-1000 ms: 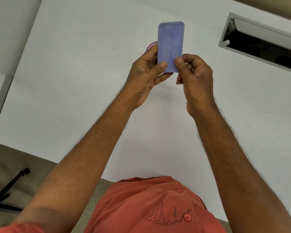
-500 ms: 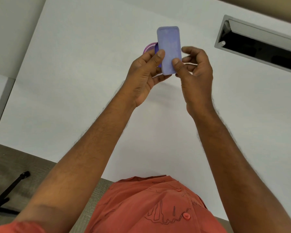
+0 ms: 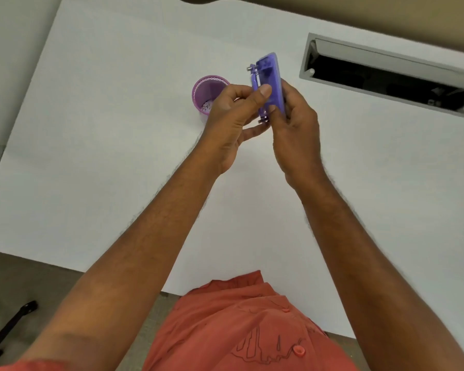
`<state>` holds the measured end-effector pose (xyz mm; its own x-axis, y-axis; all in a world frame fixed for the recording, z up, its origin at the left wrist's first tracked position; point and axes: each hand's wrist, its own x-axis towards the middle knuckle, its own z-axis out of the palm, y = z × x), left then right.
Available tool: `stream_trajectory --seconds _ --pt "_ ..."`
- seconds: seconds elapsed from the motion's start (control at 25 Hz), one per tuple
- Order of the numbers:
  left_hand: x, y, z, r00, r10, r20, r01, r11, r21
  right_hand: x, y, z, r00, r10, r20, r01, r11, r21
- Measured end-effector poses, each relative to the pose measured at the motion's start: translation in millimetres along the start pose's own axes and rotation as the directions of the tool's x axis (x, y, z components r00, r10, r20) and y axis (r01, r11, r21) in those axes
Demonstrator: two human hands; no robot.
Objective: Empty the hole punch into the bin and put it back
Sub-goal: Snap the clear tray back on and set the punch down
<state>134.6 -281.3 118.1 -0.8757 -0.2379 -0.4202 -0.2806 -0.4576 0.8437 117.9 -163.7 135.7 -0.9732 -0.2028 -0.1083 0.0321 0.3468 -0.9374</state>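
A small purple hole punch is held on edge above the white table, its metal pins showing on its left side. My left hand grips it from the left with the thumb across its face. My right hand clasps its right side and back. A little purple mesh bin stands on the table just left of my left hand, with several white paper dots at its bottom. The lower end of the punch is hidden by my fingers.
A grey cable slot is cut into the table at the right, dark inside. The table's near edge runs just in front of my orange shirt. A black chair leg lies on the floor at the lower left.
The punch has been turned from flat-faced toward me to edge-on, showing its metal pins. Both hands shifted slightly right, and the bin now shows fully beside my left hand.
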Motion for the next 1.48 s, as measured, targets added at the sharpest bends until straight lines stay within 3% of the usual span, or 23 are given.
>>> stream_trajectory --seconds 0.32,0.76,0.88,1.0,1.24,1.48 --pt "-3 -28 74 0.999 0.036 0.009 -0.036 0.995 0.098 -4 22 -85 0.984 0.155 -0.091 -0.132 0.965 0.225" --pt "25 -82 183 0.991 0.135 0.006 -0.130 0.937 0.325 16 79 -191 0.943 0.274 -0.189 -0.221 0.939 0.262" --pt "46 -110 208 0.960 0.276 0.038 -0.248 0.785 0.568 25 103 -223 0.912 0.347 -0.220 -0.267 0.908 0.322" --pt "65 -141 225 0.927 0.338 0.164 -0.346 0.601 0.721 32 131 -255 0.873 0.421 -0.247 -0.306 0.866 0.396" --pt "89 -188 262 0.911 0.189 0.366 -0.404 0.238 0.883 45 194 -314 0.770 0.549 -0.325 -0.343 0.786 0.515" --pt "106 -213 280 0.892 0.045 0.450 -0.449 -0.043 0.893 63 249 -358 0.712 0.561 -0.422 -0.370 0.810 0.454"
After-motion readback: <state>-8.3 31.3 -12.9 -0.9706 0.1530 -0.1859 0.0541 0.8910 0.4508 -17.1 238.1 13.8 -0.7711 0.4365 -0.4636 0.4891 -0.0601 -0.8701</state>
